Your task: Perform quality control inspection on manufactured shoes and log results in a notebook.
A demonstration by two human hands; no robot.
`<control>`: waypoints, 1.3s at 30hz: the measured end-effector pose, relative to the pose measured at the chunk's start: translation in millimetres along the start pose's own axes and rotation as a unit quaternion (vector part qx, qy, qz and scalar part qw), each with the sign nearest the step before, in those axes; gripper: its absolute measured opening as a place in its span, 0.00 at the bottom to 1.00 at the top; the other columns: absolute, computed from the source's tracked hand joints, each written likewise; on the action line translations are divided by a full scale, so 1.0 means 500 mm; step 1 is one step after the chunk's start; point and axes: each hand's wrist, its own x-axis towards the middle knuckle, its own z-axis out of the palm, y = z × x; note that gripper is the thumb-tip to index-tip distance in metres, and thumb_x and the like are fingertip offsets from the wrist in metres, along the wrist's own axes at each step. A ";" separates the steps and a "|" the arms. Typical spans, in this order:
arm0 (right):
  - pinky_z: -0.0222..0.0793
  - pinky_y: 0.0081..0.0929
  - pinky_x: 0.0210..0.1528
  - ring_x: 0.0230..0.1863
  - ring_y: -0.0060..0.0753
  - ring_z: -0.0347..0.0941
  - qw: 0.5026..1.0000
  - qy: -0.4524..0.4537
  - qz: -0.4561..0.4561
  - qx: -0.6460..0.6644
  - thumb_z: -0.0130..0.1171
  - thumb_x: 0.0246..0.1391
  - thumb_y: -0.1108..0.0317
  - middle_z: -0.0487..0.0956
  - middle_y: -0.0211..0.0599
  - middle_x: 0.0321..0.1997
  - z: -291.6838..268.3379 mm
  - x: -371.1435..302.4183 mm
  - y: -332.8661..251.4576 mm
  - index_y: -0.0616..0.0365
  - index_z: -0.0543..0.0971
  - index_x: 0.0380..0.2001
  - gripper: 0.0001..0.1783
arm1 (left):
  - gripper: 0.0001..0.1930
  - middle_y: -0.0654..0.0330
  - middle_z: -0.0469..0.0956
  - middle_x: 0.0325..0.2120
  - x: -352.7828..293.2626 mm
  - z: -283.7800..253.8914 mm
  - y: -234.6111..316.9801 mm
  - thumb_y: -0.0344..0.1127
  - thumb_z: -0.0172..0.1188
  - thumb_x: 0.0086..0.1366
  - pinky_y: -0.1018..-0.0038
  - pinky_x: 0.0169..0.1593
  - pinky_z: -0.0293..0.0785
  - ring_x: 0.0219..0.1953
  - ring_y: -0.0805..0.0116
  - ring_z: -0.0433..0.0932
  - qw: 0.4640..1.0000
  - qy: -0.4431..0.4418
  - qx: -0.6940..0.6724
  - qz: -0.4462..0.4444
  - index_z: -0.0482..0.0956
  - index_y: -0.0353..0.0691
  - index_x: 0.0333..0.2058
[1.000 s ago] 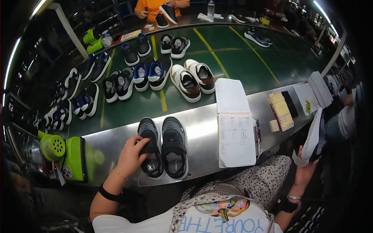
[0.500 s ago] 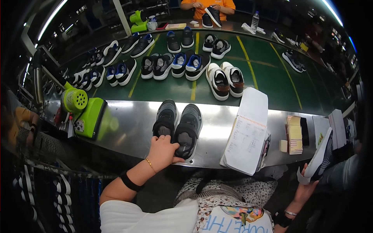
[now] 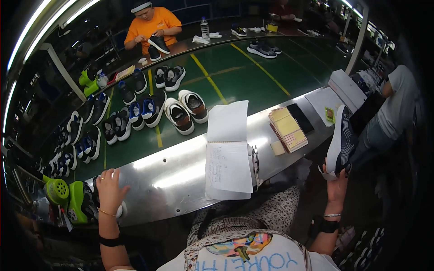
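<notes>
My left hand (image 3: pixel 112 192) is over the left end of the metal bench, its fingers apart. It hides much of the dark pair of sneakers (image 3: pixel 89 201), which stands against a lime-green machine; whether it still touches them I cannot tell. On the far right, my right hand (image 3: pixel 336 187) grips a navy striped sneaker (image 3: pixel 342 140) by one end, with the white sole turned left and the shoe upright on end. A small white scrap (image 3: pixel 326 173) sticks out beside those fingers.
An open notebook (image 3: pixel 228 169) lies mid-bench, with yellow slips (image 3: pixel 289 128) and a small block (image 3: pixel 277 148) to its right. Pairs of sneakers, including a white pair (image 3: pixel 186 110), line the green conveyor belt (image 3: pixel 217 81). A co-worker in orange (image 3: pixel 153 27) handles shoes opposite; another person stands right.
The view has swung right. My left hand has moved the dark sneakers from mid-bench to beside the lime-green machine, and its fingers have spread. My right hand still holds the navy sneaker, now more upright.
</notes>
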 end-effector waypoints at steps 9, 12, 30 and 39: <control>0.65 0.51 0.53 0.57 0.46 0.62 0.999 0.025 -0.028 -0.011 0.59 0.51 0.60 0.62 0.40 0.57 0.016 -0.052 -0.058 0.45 0.55 0.58 0.34 | 0.38 0.45 0.61 0.54 0.272 0.268 0.440 0.48 0.65 0.47 0.58 0.59 0.53 0.58 0.52 0.59 0.942 -0.045 -0.304 0.134 0.61 0.34 0.53; 0.65 0.52 0.53 0.56 0.45 0.62 0.993 0.071 -0.065 -0.062 0.59 0.50 0.61 0.62 0.37 0.56 -0.038 -0.102 -0.137 0.45 0.55 0.57 0.34 | 0.40 0.47 0.66 0.50 0.299 0.240 0.536 0.48 0.65 0.47 0.54 0.56 0.53 0.56 0.52 0.61 0.948 -0.081 -0.309 -0.011 0.59 0.33 0.54; 0.67 0.52 0.49 0.55 0.44 0.60 0.905 0.312 -0.288 -0.020 0.54 0.55 0.66 0.59 0.37 0.55 -0.109 -0.138 -0.292 0.48 0.55 0.54 0.26 | 0.40 0.39 0.67 0.43 0.315 0.238 0.517 0.45 0.75 0.33 0.65 0.50 0.68 0.46 0.45 0.70 0.929 -0.135 -0.339 -0.065 0.67 0.24 0.42; 0.64 0.44 0.52 0.54 0.40 0.61 0.896 0.340 -0.282 -0.044 0.55 0.55 0.63 0.59 0.40 0.54 -0.130 -0.143 -0.295 0.50 0.53 0.55 0.29 | 0.39 0.39 0.73 0.38 0.300 0.268 0.498 0.34 0.75 0.33 0.67 0.48 0.70 0.42 0.46 0.74 0.894 -0.149 -0.420 -0.049 0.63 0.24 0.42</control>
